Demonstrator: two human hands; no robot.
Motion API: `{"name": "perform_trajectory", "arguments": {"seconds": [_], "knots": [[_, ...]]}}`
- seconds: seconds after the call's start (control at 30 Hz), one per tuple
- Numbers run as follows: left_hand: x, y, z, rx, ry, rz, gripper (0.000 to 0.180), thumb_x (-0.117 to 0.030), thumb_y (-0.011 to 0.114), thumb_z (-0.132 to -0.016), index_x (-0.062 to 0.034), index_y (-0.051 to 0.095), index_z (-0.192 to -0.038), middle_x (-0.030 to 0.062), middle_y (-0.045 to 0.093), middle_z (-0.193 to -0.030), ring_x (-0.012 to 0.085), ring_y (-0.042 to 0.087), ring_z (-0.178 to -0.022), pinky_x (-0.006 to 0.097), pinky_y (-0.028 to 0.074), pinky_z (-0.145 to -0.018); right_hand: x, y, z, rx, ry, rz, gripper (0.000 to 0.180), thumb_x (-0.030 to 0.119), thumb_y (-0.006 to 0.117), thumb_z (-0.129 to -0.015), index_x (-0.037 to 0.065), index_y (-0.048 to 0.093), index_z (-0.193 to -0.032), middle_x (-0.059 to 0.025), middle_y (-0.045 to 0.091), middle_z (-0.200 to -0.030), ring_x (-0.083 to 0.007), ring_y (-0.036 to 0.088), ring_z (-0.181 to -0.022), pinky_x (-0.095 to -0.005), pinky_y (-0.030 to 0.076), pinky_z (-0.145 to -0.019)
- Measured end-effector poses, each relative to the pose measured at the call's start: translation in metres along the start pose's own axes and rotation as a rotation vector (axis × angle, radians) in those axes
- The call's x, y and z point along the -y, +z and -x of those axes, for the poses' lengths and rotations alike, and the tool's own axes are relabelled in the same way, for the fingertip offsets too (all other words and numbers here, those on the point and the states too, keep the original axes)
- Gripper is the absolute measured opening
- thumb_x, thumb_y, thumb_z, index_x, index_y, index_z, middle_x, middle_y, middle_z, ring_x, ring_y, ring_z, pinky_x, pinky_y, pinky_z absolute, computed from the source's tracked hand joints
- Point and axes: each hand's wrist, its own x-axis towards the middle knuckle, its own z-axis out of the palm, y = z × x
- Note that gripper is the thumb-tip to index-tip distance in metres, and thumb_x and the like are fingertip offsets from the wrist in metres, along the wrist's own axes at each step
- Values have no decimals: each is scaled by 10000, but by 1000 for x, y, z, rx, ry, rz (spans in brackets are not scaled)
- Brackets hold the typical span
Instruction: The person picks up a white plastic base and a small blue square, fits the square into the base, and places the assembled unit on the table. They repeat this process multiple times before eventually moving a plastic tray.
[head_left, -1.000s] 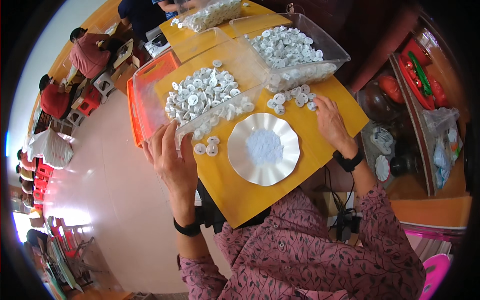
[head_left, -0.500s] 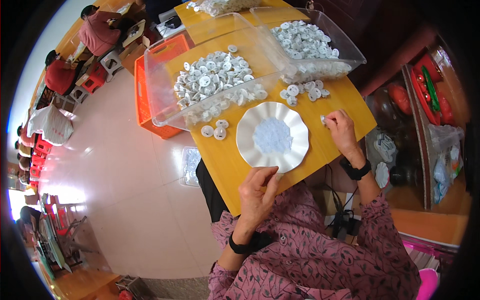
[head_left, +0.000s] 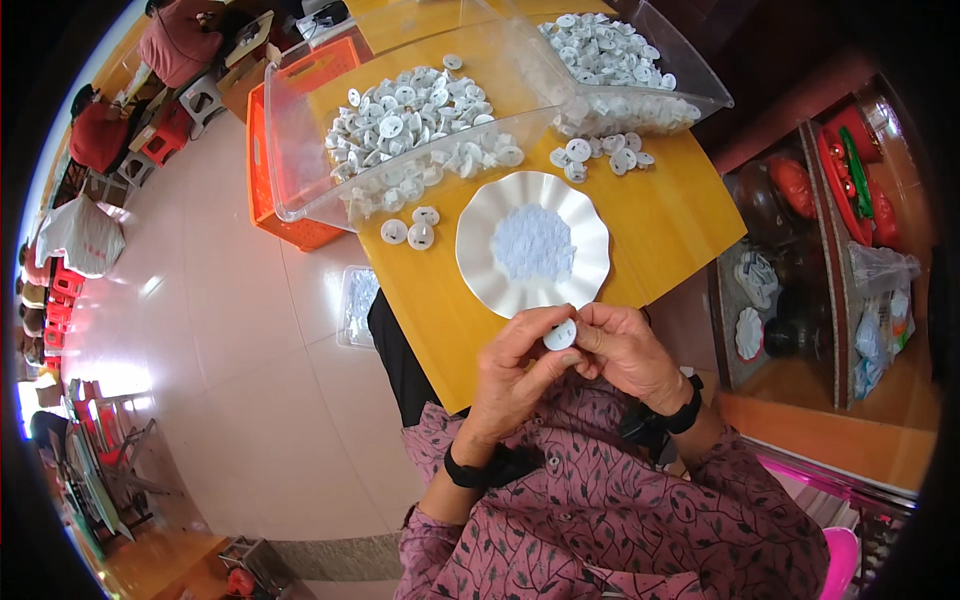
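Head view showed 2 hands close together over the near edge of the yellow table [head_left: 670, 215]. The left hand [head_left: 520, 375] and right hand [head_left: 630, 350] both pinched 1 small white round cap [head_left: 559, 335] between their fingers — just below the white wavy plate [head_left: 533, 243]. Behind it stood 2 clear bins [head_left: 300, 150] full of caps.

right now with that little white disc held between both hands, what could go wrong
The white disc is pinched by fingertips of the left hand and right hand past the table edge; a slip could drop it onto the lap or floor. The plate of tiny white bits sits close and could be knocked.
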Motion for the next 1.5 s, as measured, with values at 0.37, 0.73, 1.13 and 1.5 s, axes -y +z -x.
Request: {"name": "perform_trajectory", "arguments": {"seconds": [0.37,0.73,1.13,1.5], "knots": [[-4,-21,9,-196,-104,124,404,30,739,-848,22,631,-1236,84,623,-1159,150,626,-1010,263,514,-868,22,-13,-22,-400,-734,1815,287,-18,606,-813,-5,646,-1096,-121,595,-1104,-290,571,-1063,-371,435,-861],[3,-24,10,-246,-150,148,393,8,750,-856,22,636,-1231,60,620,-1135,117,609,-996,232,501,-839,11,-22,-19,-291,-779,1795,301,-57,607,-751,16,666,-1037,-109,584,-1147,-298,532,-1131,-431,386,-960],[7,-27,9,-226,-113,104,384,51,691,-883,48,605,-1258,131,640,-1171,199,688,-942,316,573,-836,19,-21,-19,-294,-762,1716,294,-69,598,-748,14,640,-1027,-89,592,-1103,-292,547,-1086,-426,388,-954],[9,-29,10,-223,-123,118,378,42,704,-879,44,613,-1246,123,633,-1180,192,688,-941,309,584,-829,28,-13,-19,-125,-754,1828,317,-61,597,-739,4,666,-1041,-91,594,-1088,-291,547,-1057,-426,382,-947]]}}
